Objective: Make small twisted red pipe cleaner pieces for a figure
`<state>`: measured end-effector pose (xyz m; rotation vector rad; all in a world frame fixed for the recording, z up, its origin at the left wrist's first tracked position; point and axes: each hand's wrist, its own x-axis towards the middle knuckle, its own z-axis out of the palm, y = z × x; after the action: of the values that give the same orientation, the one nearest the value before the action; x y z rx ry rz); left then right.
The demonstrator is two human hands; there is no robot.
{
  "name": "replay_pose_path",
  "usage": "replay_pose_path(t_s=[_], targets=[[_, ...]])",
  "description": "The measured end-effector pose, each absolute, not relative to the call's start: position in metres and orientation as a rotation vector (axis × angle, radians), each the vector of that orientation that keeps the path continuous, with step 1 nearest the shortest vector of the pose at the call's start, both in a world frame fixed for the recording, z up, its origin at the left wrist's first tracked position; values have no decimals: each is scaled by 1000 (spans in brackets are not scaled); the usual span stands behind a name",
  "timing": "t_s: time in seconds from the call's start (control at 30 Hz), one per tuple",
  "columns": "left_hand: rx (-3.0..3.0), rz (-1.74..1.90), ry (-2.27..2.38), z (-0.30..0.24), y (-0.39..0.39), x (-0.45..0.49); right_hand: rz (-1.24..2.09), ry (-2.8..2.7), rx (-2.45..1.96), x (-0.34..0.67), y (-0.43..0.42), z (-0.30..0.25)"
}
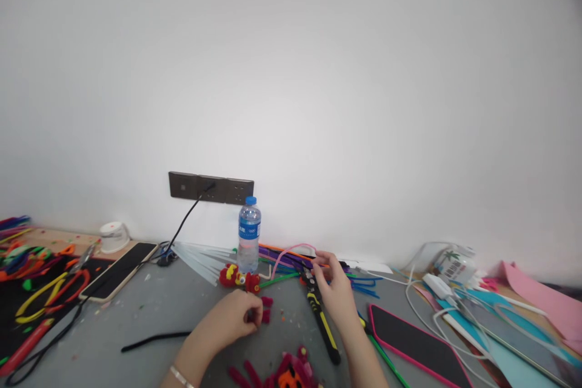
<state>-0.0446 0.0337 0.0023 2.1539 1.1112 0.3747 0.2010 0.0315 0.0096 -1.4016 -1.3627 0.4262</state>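
My right hand [334, 285] is closed at the fingertips on a pink pipe cleaner [286, 250], which arcs up from the pile at the wall. Beneath that wrist lie wire pliers [322, 321] with black and yellow handles. My left hand [236, 318] hovers over the grey table with curled fingers; what they pinch, if anything, is hidden. Just beside its fingertips are small dark-pink fuzzy pieces [267, 309]. Behind it rests a red and yellow fuzzy figure [239, 277] with googly eyes. A magenta and orange fuzzy figure [291, 373] is partly cut off at the bottom edge.
A water bottle [249, 236] stands against the wall, below a socket strip [211, 187]. Phones lie left [120, 270] and right [416, 342]. White cables [411, 297] cross the right side. Scissors [54, 297] and coloured scraps fill the left. A black pipe cleaner [154, 339] lies in front.
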Motion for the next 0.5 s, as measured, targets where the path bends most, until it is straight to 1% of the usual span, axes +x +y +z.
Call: replay_pose_path(t_s=[0.2, 0.33, 0.5], targets=[[2087, 420, 1139, 8, 29, -42, 466, -1401, -1340, 199, 33, 5], [1931, 641, 1006, 16, 30, -40, 587, -1554, -1201, 185, 30, 8], [1582, 883, 934, 16, 36, -35, 796, -1808, -1095, 154, 18, 18]])
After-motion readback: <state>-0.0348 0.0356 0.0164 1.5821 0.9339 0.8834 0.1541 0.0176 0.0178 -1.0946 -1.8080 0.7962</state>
